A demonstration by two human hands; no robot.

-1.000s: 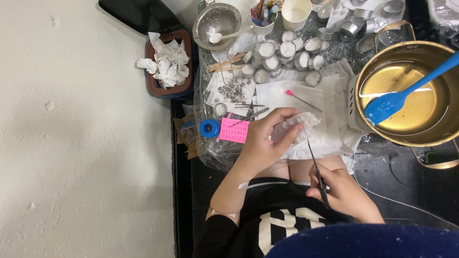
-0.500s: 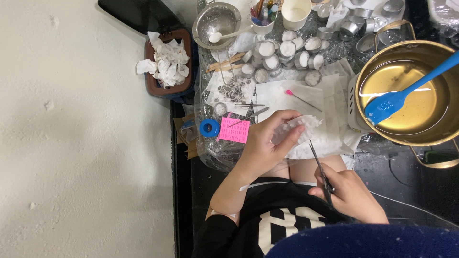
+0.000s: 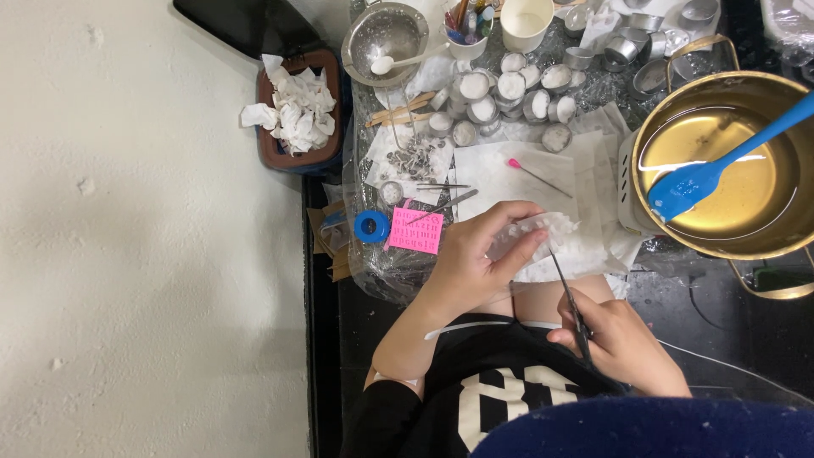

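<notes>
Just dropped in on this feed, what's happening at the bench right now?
A person sits at a cluttered table. The left hand holds a white crumpled piece over white paper sheets, while the right hand grips thin dark tweezers whose tip points at that piece. To the right, a gold pot of yellowish liquid holds a blue spatula. Small white-filled tins sit behind.

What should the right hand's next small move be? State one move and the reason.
Probably ease the thin dark tool a little further into the white mould: the right hand has its tip at the mould's edge, and the left hand grips the mould steady.
</notes>
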